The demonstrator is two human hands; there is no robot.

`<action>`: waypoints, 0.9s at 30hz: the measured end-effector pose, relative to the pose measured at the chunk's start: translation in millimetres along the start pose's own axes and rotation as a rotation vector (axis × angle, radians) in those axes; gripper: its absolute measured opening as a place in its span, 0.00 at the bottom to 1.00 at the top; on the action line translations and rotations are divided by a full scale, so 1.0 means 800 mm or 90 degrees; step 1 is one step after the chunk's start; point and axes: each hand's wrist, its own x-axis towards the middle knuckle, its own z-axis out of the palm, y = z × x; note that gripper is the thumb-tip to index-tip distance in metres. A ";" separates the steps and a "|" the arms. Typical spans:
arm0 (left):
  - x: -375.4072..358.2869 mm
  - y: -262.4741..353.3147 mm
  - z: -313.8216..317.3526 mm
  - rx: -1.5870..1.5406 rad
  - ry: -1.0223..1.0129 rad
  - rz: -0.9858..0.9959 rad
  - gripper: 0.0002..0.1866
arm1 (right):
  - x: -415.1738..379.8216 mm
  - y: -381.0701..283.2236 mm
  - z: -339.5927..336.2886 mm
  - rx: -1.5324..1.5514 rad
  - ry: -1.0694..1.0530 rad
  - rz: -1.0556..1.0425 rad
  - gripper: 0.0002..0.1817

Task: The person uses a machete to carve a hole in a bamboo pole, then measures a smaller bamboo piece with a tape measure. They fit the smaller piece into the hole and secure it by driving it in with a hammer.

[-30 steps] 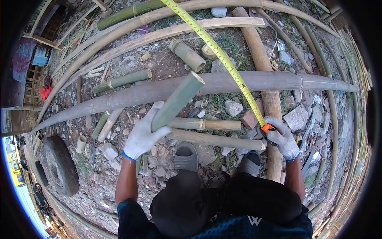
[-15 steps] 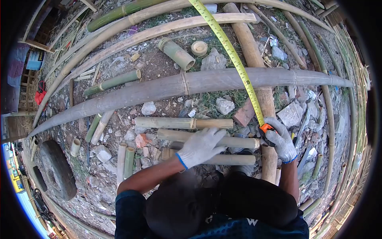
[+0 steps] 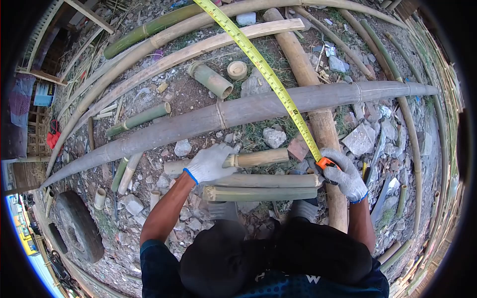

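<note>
My left hand point(image 3: 211, 163), in a white glove, rests on the left end of a cut bamboo piece point(image 3: 253, 159) lying on the ground. Two more cut bamboo pieces point(image 3: 263, 187) lie side by side just below it, in front of my feet. My right hand point(image 3: 343, 174), also gloved, grips an orange tape measure case point(image 3: 325, 162). Its yellow tape point(image 3: 258, 62) runs up and to the left across a long grey bamboo pole point(image 3: 238, 111).
Rubble and stones cover the ground. Long bamboo poles point(image 3: 164, 54) arc across the top and right. A thick brown log point(image 3: 318, 114) runs toward my right foot. Short bamboo offcuts point(image 3: 211, 79) lie beyond the grey pole. An old tyre point(image 3: 77, 223) lies at left.
My left hand put down the green bamboo piece beside the others, then moved up and left onto the upper cut piece. My right hand kept hold of the tape measure.
</note>
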 end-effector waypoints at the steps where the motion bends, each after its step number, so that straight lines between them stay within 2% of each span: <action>1: -0.012 0.014 -0.030 -0.047 0.001 -0.026 0.31 | -0.005 0.000 -0.003 0.003 0.006 0.013 0.31; 3: -0.039 0.033 -0.076 -0.141 0.000 -0.085 0.29 | -0.016 0.002 -0.007 0.011 0.012 0.042 0.32; 6: -0.080 0.014 -0.084 -0.629 0.255 -0.129 0.27 | -0.018 0.011 0.001 0.009 -0.051 0.003 0.30; 9: -0.061 0.000 -0.084 -1.185 0.441 -0.019 0.29 | 0.008 0.006 0.040 -0.004 -0.182 0.019 0.26; 10: -0.050 0.007 -0.085 -1.244 0.528 -0.053 0.31 | 0.013 0.009 0.057 0.024 -0.190 0.048 0.29; 11: -0.043 0.017 -0.087 -1.216 0.599 -0.039 0.31 | 0.017 0.017 0.068 0.052 -0.197 0.080 0.32; 13: -0.036 0.035 -0.095 -1.158 0.730 -0.016 0.31 | 0.020 0.034 0.078 0.100 -0.268 0.124 0.28; 15: -0.031 0.031 -0.102 -1.149 0.789 -0.117 0.31 | 0.016 0.049 0.086 0.087 -0.282 0.146 0.27; 17: -0.026 0.015 -0.096 -1.282 0.763 -0.102 0.31 | 0.008 0.069 0.088 0.114 -0.273 0.194 0.24; 18: -0.024 0.013 -0.092 -1.269 0.768 -0.097 0.32 | 0.005 0.070 0.090 0.130 -0.266 0.219 0.24; 21: -0.008 0.019 -0.077 -1.298 0.863 -0.156 0.33 | 0.009 0.070 0.101 0.147 -0.263 0.205 0.24; 24: -0.004 0.033 -0.061 -1.312 0.766 -0.106 0.33 | 0.020 0.058 0.106 0.129 -0.279 0.175 0.24; 27: -0.007 0.045 -0.063 -1.419 0.652 0.052 0.32 | 0.021 0.061 0.104 0.094 -0.274 0.158 0.25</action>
